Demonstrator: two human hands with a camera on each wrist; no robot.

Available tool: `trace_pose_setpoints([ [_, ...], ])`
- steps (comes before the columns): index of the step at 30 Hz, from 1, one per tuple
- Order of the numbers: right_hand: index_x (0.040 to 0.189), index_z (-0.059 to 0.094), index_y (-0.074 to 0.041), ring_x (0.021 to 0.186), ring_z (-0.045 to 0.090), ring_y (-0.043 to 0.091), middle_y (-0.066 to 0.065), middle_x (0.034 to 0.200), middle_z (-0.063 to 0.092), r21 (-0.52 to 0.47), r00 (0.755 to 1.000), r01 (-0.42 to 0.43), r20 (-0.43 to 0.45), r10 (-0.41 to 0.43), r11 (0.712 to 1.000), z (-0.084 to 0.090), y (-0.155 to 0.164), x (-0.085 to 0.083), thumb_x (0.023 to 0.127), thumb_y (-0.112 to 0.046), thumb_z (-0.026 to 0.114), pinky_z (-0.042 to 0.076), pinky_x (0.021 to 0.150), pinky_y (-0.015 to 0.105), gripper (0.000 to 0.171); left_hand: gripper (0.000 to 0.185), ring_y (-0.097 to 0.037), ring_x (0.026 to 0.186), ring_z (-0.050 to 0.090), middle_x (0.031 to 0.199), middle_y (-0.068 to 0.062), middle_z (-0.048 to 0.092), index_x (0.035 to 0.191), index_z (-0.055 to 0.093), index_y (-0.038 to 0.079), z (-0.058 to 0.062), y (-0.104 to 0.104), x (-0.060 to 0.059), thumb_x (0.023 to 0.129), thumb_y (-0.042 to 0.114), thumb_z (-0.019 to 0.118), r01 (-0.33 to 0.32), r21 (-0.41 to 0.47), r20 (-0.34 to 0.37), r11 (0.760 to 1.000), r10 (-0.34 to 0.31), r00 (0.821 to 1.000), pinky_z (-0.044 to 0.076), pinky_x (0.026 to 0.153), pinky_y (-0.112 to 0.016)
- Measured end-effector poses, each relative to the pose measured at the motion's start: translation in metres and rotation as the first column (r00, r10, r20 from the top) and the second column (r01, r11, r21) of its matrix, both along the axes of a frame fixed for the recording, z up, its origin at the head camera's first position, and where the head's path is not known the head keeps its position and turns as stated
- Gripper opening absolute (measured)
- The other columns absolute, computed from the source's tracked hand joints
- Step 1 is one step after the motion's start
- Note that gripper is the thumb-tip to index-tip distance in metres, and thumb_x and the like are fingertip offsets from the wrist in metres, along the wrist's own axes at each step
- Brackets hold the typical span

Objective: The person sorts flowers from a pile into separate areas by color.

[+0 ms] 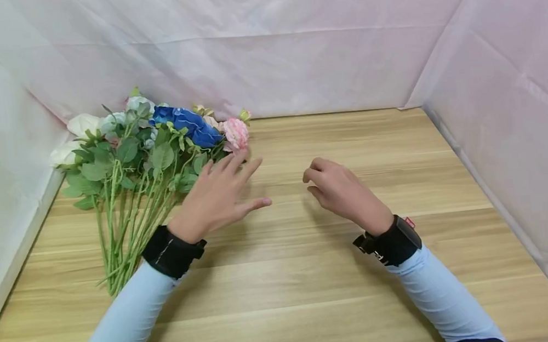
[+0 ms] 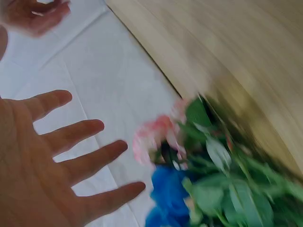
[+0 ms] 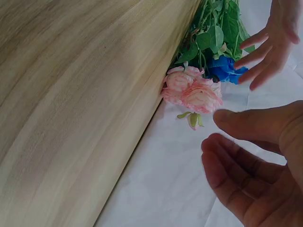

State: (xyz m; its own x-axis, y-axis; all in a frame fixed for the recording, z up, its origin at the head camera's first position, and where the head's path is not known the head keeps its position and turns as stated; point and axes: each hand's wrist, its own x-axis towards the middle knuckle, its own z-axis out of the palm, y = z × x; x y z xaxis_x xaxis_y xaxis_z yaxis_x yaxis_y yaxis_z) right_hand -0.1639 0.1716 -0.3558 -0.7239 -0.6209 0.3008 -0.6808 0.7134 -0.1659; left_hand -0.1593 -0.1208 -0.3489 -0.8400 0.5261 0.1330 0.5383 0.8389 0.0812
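On the left of the table lies a bunch of artificial flowers with long green stems. Its heads are white roses, a blue flower and a pink flower. My left hand hovers beside the bunch with its fingers spread and holds nothing; the left wrist view shows the spread fingers near the pink and blue heads. To the right, my right hand is over the bare wood, its fingers loosely curled. In the right wrist view a gap shows between thumb and fingers, with nothing in it.
The wooden table has white cloth walls at its back and both sides. The flower heads lie close to the back cloth. Both wrists carry black straps over light blue sleeves.
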Motion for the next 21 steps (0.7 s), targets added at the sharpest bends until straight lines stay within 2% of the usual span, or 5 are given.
trace_pose_setpoints([
  [5, 0.089, 0.073, -0.006, 0.071, 0.063, 0.017, 0.005, 0.086, 0.067, -0.03, 0.998, -0.031, -0.047, 0.03, 0.999, -0.004, -0.003, 0.0, 0.094, 0.004, 0.065, 0.054, 0.064, 0.029, 0.013, 0.08, -0.041, 0.134, 0.057, 0.154, -0.02, 0.051, 0.159, 0.04, 0.014, 0.008, -0.041, 0.011, 0.098, 0.062, 0.06, -0.036, 0.105, -0.066, 0.994, 0.043, 0.997, 0.05, 0.104, -0.06],
  [10, 0.089, 0.073, -0.006, 0.069, 0.063, 0.015, 0.005, 0.084, 0.068, -0.033, 0.998, -0.031, -0.052, 0.029, 0.999, -0.005, -0.001, 0.0, 0.093, 0.004, 0.065, 0.054, 0.064, 0.029, 0.014, 0.072, -0.045, 0.117, 0.063, 0.143, -0.026, 0.057, 0.154, 0.045, 0.008, 0.013, -0.085, 0.017, 0.098, 0.046, 0.069, -0.19, 0.191, -0.061, 0.963, 0.205, 0.977, 0.055, 0.091, -0.06],
  [13, 0.088, 0.072, -0.008, 0.065, 0.059, 0.014, 0.004, 0.082, 0.066, -0.034, 0.998, -0.03, -0.058, 0.028, 0.999, -0.004, -0.002, 0.001, 0.094, 0.003, 0.065, 0.051, 0.061, 0.027, 0.014, 0.069, -0.051, 0.112, 0.063, 0.141, -0.031, 0.056, 0.15, 0.048, 0.003, 0.012, -0.11, 0.018, 0.098, 0.041, 0.071, -0.291, 0.214, -0.032, 0.932, 0.304, 0.952, 0.053, 0.086, -0.065],
  [17, 0.088, 0.071, -0.009, 0.06, 0.055, 0.014, 0.003, 0.081, 0.064, -0.036, 0.996, -0.017, -0.084, 0.014, 0.999, -0.005, -0.004, 0.0, 0.091, 0.002, 0.066, 0.047, 0.055, 0.027, 0.012, 0.068, -0.055, 0.107, 0.062, 0.133, -0.036, 0.059, 0.144, 0.052, -0.005, 0.007, -0.139, 0.015, 0.098, 0.04, 0.071, -0.386, 0.211, 0.059, 0.898, 0.382, 0.922, 0.05, 0.086, -0.069],
  [21, 0.09, 0.072, -0.009, 0.057, 0.054, 0.015, 0.004, 0.083, 0.065, -0.043, 0.996, -0.002, -0.09, -0.002, 0.999, -0.005, -0.004, 0.001, 0.089, 0.001, 0.068, 0.045, 0.052, 0.028, 0.011, 0.053, -0.037, 0.07, 0.065, 0.09, -0.024, 0.071, 0.126, 0.066, -0.006, 0.004, -0.153, 0.014, 0.098, 0.039, 0.07, -0.413, 0.162, 0.139, 0.896, 0.394, 0.909, 0.052, 0.061, -0.051],
])
